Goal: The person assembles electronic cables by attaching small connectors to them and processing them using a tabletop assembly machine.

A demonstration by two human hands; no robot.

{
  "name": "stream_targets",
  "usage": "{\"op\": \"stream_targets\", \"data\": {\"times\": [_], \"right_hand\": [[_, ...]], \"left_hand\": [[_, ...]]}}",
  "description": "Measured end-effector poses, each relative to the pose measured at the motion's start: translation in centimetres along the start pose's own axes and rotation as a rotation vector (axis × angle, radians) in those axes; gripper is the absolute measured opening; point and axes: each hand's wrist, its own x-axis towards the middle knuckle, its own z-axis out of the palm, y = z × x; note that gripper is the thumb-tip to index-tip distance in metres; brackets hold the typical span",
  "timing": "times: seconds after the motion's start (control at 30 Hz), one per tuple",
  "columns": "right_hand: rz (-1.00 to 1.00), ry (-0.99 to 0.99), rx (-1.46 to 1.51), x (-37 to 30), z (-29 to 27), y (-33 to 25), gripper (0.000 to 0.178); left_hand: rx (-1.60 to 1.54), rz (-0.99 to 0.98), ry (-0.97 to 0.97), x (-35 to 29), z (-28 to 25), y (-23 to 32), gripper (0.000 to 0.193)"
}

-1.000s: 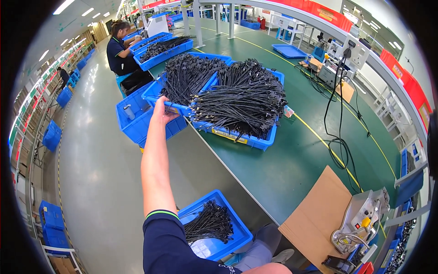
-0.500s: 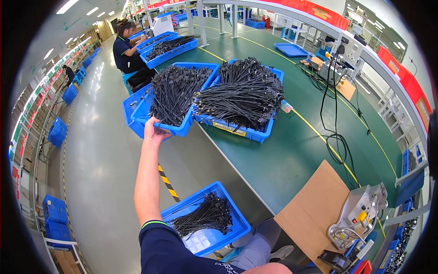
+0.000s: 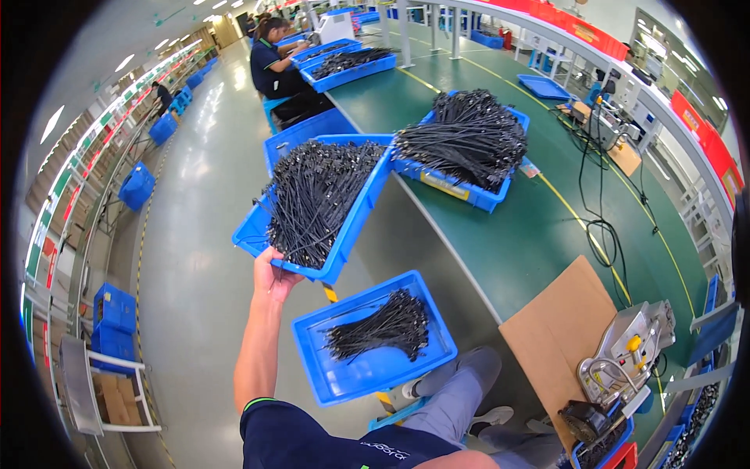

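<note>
My left hand (image 3: 275,275) grips the near edge of a blue plastic bin (image 3: 344,248), fingers wrapped at its corner. The bin sits slightly turned and is heaped with short black cables (image 3: 320,199). Part of another blue bin (image 3: 316,127) shows behind it. Closer to me, a lower blue bin (image 3: 324,375) holds a smaller bundle of black cables (image 3: 383,328). On the green table, a third blue bin (image 3: 494,195) carries a tall pile of black cables (image 3: 465,141), its side next to the held bin. My right hand is out of the picture.
The green table (image 3: 461,242) runs along my right. On it lie a cardboard sheet (image 3: 558,336), a metal bench device (image 3: 625,344) and loose black cords (image 3: 605,227). A seated person (image 3: 273,66) works farther along near more blue bins (image 3: 351,72).
My left hand has drawn the full bin nearer and away from the bin on the table, exposing more of the bin behind. The whole view has shifted, moving the scene right.
</note>
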Motion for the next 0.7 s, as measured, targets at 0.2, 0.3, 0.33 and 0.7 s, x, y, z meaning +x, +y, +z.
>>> {"op": "stream_targets", "data": {"times": [0.2,0.3,0.33,0.7], "right_hand": [[-0.013,-0.098,-0.085,-5.7,-0.7,6.0,0.049],[0.024,-0.124,-0.15,-9.4,-2.7,10.0,0.049],[-0.004,-0.164,-0.212,-9.9,-4.2,14.4,0.049],[0.197,-0.552,0.777,-5.3,-9.0,-26.0,0.038]], "left_hand": [[-0.036,-0.045,0.054,-12.7,-4.0,-2.9,0.058],[-0.071,-0.055,0.075,-17.6,-2.7,-6.7,0.062],[-0.122,-0.021,0.143,-21.1,-5.2,-6.7,0.065],[-0.092,-0.155,0.134,-29.7,-1.0,-23.0,0.07]]}}
